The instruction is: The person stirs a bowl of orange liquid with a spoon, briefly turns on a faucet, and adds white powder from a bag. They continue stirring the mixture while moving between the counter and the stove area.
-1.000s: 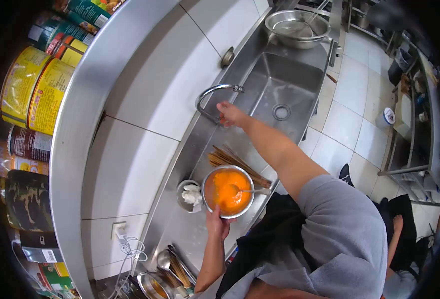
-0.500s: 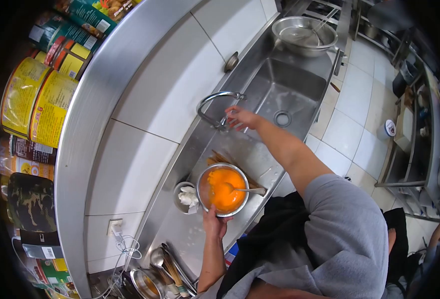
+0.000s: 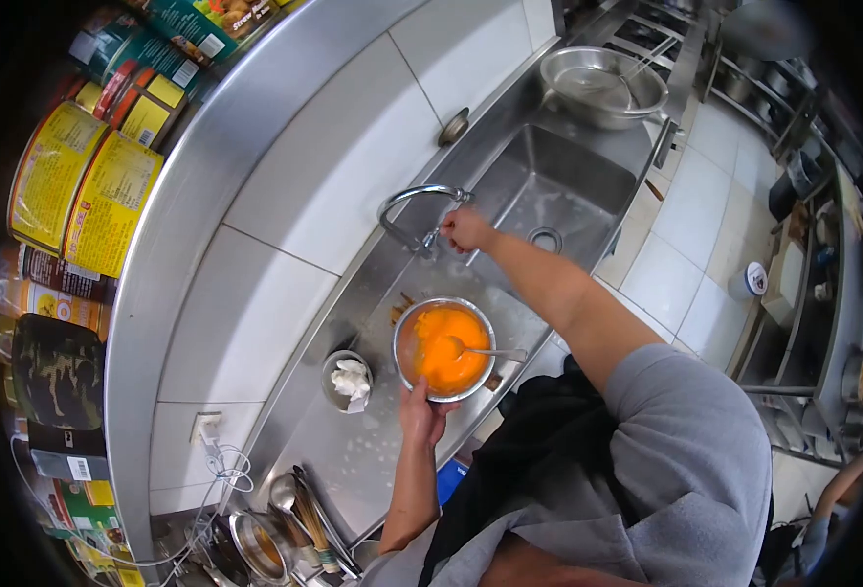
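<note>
The right hand [image 3: 465,228], spread a moment ago, is now curled at the faucet handle [image 3: 431,238]; I cannot tell if it grips. The left hand [image 3: 422,417] alone clasps the metal bowl [image 3: 407,344] of orange mixture [image 3: 459,368] over the worktop [image 3: 365,448].

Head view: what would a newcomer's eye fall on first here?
First, the bright orange mixture in the metal bowl, which the left hand holds over the steel counter. Next, the right hand beside the curved faucet, near the sink basin. Then the big yellow tins on the shelf along the picture's left.
</note>
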A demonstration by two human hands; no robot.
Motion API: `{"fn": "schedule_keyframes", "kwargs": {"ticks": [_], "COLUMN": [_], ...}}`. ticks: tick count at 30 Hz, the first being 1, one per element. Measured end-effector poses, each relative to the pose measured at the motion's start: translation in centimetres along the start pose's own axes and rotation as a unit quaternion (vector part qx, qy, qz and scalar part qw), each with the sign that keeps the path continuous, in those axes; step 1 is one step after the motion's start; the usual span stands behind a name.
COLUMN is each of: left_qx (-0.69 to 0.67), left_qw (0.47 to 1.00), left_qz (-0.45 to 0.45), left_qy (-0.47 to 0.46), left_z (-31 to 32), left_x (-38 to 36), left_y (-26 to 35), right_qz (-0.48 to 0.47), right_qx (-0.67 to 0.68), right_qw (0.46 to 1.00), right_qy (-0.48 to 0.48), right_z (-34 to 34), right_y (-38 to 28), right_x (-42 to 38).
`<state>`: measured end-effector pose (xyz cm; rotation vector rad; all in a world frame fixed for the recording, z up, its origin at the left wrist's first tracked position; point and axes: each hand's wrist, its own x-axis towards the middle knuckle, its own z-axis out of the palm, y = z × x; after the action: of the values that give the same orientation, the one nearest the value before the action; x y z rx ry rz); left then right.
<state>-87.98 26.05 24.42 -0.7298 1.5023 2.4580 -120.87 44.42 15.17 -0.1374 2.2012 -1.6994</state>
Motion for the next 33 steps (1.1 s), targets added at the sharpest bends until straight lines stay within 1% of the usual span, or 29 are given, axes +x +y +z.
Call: {"fn": "schedule_keyframes", "kwargs": {"ticks": [1, 3, 4, 6, 7, 9, 13, 15, 19, 25, 27, 28, 30, 31, 33], "left_qx": [-0.001, -0.008, -0.008, -0.007, -0.008, -0.014, -0.009, -0.014, -0.009, -0.005, -0.022, -0.021, -0.018, -0.018, -0.02], "left_qw": [1.0, 1.0, 1.0, 1.0, 1.0, 0.999, 0.998, 0.998, 0.998, 0.999, 0.999, 0.999, 1.0, 1.0, 0.999], "left_qz": [0.001, -0.001, -0.001, 0.002, 0.001, 0.006, -0.002, 0.0, -0.004, -0.006, -0.01, -0.011, -0.01, -0.011, -0.02], "left_qy": [0.002, -0.004, -0.002, 0.017, 0.02, 0.031, 0.058, 0.056, 0.054, 0.042, 0.026, 0.025, 0.019, 0.019, 0.015], "left_z": [0.0, -0.1, -0.3, -0.9, -1.5, -2.5, -3.3, -3.8, -4.1, -3.7, -3.8, -3.7, -3.2, -3.2, -3.3], "left_x": [0.0, 0.0, -0.1, -0.5, -0.7, -1.0, -1.7, -1.6, -1.4, -0.7, -0.3, -0.2, -0.1, 0.1, 0.3], "left_y": [0.0, 0.1, 0.1, 0.2, 0.1, 0.1, 0.5, 0.4, 0.6, 1.1, 1.2, 1.2, 1.5, 1.5, 1.4], "right_qz": [-0.001, -0.001, -0.001, -0.043, -0.041, -0.021, -0.014, -0.038, -0.038, 0.009, -0.026, -0.025, -0.057, -0.056, -0.038], "right_qx": [-0.001, 0.009, 0.009, 0.022, 0.022, 0.022, 0.019, -0.05, -0.052, -0.015, -0.16, -0.16, -0.133, -0.132, -0.126], "right_qw": [1.0, 1.0, 1.0, 0.998, 0.998, 0.997, 0.996, 0.993, 0.993, 0.997, 0.981, 0.981, 0.969, 0.969, 0.987], "right_qy": [-0.002, 0.022, 0.02, 0.038, 0.036, 0.07, 0.08, 0.105, 0.098, 0.072, 0.11, 0.111, 0.202, 0.202, 0.096], "right_z": [0.5, 1.5, 1.9, 2.6, 2.9, 3.3, 3.5, 3.6, 3.5, 2.8, 2.8, 2.9, 3.2, 3.1, 3.0], "right_y": [-0.7, -0.3, -0.1, 0.0, 0.2, -0.4, -1.0, -1.0, -0.8, -1.9, -1.8, -1.6, -1.7, -1.8, -1.4], "right_x": [-0.3, 0.3, 0.7, 1.6, 1.9, 1.8, 2.0, 2.0, 2.3, 1.4, 2.1, 2.2, 1.8, 1.8, 2.8]}}
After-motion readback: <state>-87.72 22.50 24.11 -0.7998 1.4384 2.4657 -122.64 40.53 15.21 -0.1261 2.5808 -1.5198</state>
